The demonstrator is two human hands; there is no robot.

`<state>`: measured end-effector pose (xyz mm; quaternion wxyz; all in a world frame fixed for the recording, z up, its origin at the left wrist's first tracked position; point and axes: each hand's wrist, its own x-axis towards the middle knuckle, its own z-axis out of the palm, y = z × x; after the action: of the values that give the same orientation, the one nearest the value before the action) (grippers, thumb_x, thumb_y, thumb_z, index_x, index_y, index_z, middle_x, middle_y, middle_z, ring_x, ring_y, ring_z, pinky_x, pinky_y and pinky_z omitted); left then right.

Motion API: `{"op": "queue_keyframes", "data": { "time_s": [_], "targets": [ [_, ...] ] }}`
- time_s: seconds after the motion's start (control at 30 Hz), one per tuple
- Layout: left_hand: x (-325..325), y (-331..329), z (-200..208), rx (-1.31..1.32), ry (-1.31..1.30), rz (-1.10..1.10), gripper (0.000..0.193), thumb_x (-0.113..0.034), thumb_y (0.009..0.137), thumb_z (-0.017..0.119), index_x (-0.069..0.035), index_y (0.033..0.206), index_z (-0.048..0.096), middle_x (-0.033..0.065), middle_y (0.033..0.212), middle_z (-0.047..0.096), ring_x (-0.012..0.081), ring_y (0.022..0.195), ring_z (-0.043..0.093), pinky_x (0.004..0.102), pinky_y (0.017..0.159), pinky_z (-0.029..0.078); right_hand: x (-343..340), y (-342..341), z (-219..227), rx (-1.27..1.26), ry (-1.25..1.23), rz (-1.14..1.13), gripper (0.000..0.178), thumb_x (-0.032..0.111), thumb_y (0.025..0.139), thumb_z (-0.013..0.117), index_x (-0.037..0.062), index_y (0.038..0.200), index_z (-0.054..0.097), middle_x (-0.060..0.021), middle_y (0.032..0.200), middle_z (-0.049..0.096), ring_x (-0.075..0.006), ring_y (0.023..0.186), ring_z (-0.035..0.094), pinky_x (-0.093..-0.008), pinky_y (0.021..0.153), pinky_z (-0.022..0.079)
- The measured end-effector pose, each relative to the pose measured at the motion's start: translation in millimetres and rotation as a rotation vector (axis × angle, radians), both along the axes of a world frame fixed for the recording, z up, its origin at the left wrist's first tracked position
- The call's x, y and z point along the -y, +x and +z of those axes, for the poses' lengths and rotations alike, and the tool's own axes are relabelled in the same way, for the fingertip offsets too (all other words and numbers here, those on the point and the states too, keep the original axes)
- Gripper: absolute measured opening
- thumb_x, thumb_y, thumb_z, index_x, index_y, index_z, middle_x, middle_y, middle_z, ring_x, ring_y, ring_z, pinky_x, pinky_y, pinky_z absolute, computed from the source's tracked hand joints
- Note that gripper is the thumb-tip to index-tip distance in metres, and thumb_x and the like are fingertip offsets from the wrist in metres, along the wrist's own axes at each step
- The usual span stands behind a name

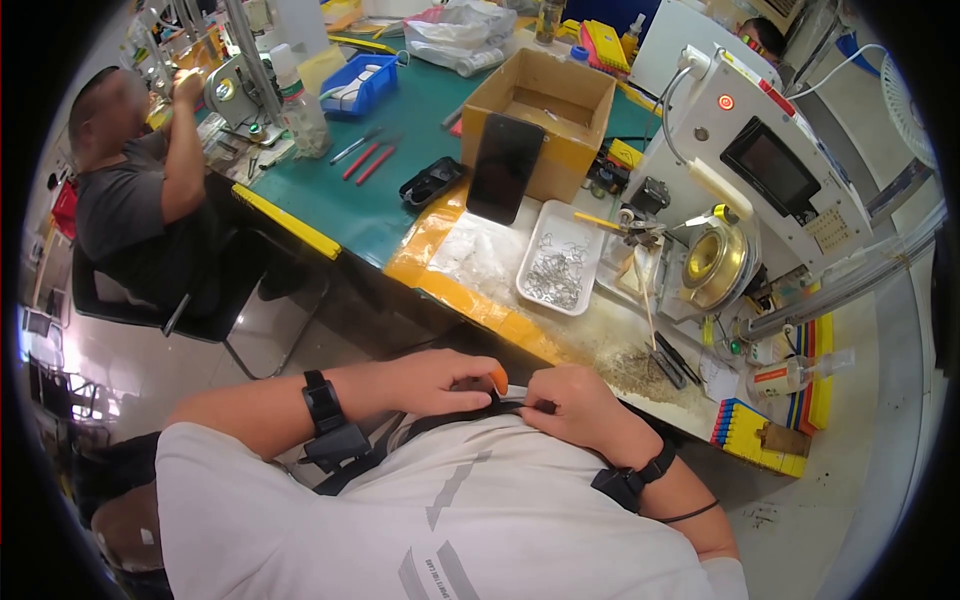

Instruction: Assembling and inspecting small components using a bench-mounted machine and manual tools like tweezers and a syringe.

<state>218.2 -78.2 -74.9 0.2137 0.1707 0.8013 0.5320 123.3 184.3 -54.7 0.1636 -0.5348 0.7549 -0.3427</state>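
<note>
Both my hands are at my waist, in front of the light T-shirt. My left hand point(445, 382) is closed, with its fingers curled at a black strap point(508, 406) that runs round my waist. An orange finger cover point(498, 377) sits on one of its fingertips. Closed on the same strap is my right hand point(575, 405), its fingers bent under and partly hidden. On the bench beyond, a white tray point(530, 285) holds many small metal pieces point(558, 272). A dark phone point(505, 168) stands upright behind it, leaning against a cardboard box point(572, 160).
At right stands a white machine point(745, 150) with a screen and a gold wire spool point(708, 262). Tweezers point(668, 366) lie near the bench edge. Red-handled tools point(370, 165) and a blue bin point(358, 85) are farther off. Another person point(140, 190) sits working at left.
</note>
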Motion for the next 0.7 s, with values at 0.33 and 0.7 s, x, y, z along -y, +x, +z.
{"op": "queue_keyframes", "data": {
  "time_s": [0.33,0.7],
  "targets": [
    [-2,-17,4,-0.397,-0.202,-0.283,0.016,-0.019,0.098,0.069,-0.010,0.111,0.065,0.0072,0.104,0.066,0.0297,0.102,0.062,0.0445,0.079,0.055,2,0,1,0.003,0.049,0.013,0.012,0.015,0.081,0.080,0.0090,0.082,0.069,-0.0082,0.077,0.068,-0.0311,0.075,0.068,-0.0415,0.068,0.054],
    [-13,-40,13,-0.725,-0.504,-0.513,0.020,-0.017,0.092,0.064,-0.007,0.109,0.060,0.0079,0.101,0.061,0.0287,0.093,0.065,0.0433,0.072,0.057,2,-1,-2,0.018,0.065,0.003,0.016,0.016,0.082,0.081,0.0077,0.082,0.068,-0.0101,0.078,0.069,-0.0327,0.074,0.068,-0.0430,0.066,0.054]
  ]
}}
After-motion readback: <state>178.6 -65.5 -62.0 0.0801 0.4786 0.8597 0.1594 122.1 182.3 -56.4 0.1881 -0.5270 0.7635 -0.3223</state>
